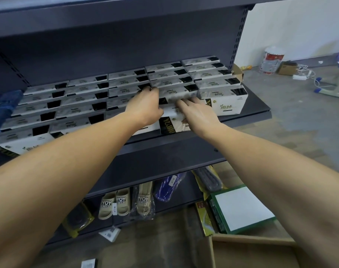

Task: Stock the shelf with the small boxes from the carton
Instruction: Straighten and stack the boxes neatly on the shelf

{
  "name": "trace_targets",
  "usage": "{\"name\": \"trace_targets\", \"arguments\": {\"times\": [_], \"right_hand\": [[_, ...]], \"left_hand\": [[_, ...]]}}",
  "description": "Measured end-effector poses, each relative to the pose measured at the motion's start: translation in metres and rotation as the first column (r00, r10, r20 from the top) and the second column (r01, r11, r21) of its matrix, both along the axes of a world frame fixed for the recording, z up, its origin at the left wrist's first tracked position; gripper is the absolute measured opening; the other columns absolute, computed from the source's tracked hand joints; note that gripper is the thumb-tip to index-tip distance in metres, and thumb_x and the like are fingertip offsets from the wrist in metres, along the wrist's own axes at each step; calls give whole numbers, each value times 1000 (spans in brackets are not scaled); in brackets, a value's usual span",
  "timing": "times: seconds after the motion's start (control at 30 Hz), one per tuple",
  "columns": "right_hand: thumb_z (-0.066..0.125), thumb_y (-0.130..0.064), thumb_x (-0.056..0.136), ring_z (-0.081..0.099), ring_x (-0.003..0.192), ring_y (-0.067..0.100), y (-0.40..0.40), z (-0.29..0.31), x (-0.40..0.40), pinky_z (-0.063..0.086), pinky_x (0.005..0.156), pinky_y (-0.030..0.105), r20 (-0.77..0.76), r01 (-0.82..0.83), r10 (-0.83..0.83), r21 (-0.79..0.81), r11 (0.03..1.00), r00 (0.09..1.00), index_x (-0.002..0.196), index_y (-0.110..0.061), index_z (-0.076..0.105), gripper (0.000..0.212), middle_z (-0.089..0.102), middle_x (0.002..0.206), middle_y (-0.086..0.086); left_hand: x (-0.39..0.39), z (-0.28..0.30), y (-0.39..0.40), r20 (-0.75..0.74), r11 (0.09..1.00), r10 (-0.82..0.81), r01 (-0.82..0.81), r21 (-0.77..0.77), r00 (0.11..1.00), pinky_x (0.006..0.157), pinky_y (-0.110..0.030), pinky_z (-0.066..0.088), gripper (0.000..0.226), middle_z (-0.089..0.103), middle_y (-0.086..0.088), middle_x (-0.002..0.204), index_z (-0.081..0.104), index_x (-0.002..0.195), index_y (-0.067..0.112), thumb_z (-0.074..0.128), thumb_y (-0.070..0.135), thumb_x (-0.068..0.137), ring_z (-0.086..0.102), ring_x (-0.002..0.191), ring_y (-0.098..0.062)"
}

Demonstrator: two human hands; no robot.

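Note:
Several rows of white small boxes with black corners (81, 105) fill the dark shelf (257, 111). Both arms reach to the front of the middle rows. My left hand (145, 107) has its fingers curled over the top edge of a box (130, 91) in a row. My right hand (197, 113) lies with fingers spread on top of a front box (174, 124) whose black-and-gold side faces me. The open brown carton (251, 252) sits on the floor at the bottom right, partly behind my right forearm.
Beige and blue slippers (124, 204) lie on the lower shelf. A green-edged white box (242, 209) and yellow packets rest by the carton. A blue item (4, 107) sits at the shelf's left end. A paint can (272, 60), small cardboard box and cables are on the floor at right.

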State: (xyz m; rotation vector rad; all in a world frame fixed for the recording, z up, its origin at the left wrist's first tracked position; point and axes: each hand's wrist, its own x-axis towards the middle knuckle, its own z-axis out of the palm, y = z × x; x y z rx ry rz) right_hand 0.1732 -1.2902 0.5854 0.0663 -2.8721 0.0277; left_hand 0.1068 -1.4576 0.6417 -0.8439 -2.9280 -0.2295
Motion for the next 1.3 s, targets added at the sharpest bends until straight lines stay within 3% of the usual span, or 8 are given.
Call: {"name": "trace_targets", "arguments": {"times": [0.37, 0.53, 0.73, 0.97, 1.1, 1.3], "right_hand": [[68, 8, 78, 46, 120, 33, 11, -7, 3, 51, 82, 46, -37, -143, 144, 42, 989, 989, 130, -11, 48, 59, 59, 126, 7], [70, 3, 80, 46, 119, 34, 16, -10, -1, 51, 82, 49, -23, -173, 174, 43, 984, 984, 130, -12, 47, 57, 58, 127, 7], [66, -4, 88, 40, 125, 35, 30, -7, 1, 51, 84, 49, 5, -45, 45, 7, 999, 999, 139, -13, 44, 57, 51, 140, 7], [66, -5, 87, 45, 121, 32, 13, 0, -2, 46, 70, 40, -10, -45, 46, 81, 996, 999, 140, -15, 43, 58, 57, 130, 6], [63, -3, 87, 46, 124, 34, 2, 3, -14, 48, 77, 44, 23, 3, -4, 62, 998, 1000, 142, -13, 40, 60, 56, 131, 9], [59, 1, 86, 44, 128, 35, 6, 0, -39, 48, 73, 44, -4, 1, -1, 63, 998, 1000, 140, -14, 42, 58, 51, 138, 10]], "left_hand": [[4, 5, -14, -9, 1000, 10, -10, 22, 1000, 88, -45, 50, 46, 51, -13, 127, 48, 131, 9, 58, 21, 87, 53, 113, -32], [2, 4, -10, -2, 1000, 16, -16, 27, 1000, 87, -45, 50, 46, 51, -13, 127, 47, 131, 9, 58, 21, 87, 53, 111, -33], [2, -2, -3, 11, 1000, -9, 9, -1, 1000, 86, -46, 50, 46, 50, -12, 126, 47, 130, 9, 57, 21, 87, 54, 108, -33], [1, -5, -4, 5, 1000, -5, 5, 4, 1000, 84, -42, 50, 47, 49, -12, 129, 46, 133, 10, 57, 22, 88, 54, 111, -33], [-3, -4, -10, 6, 1000, 6, -6, -2, 1000, 84, -44, 51, 45, 50, -12, 127, 47, 131, 9, 56, 21, 88, 54, 109, -33], [-16, -6, -21, 16, 999, 43, -43, -14, 999, 92, -46, 50, 49, 48, -12, 132, 45, 135, 9, 57, 20, 88, 52, 114, -32]]}}
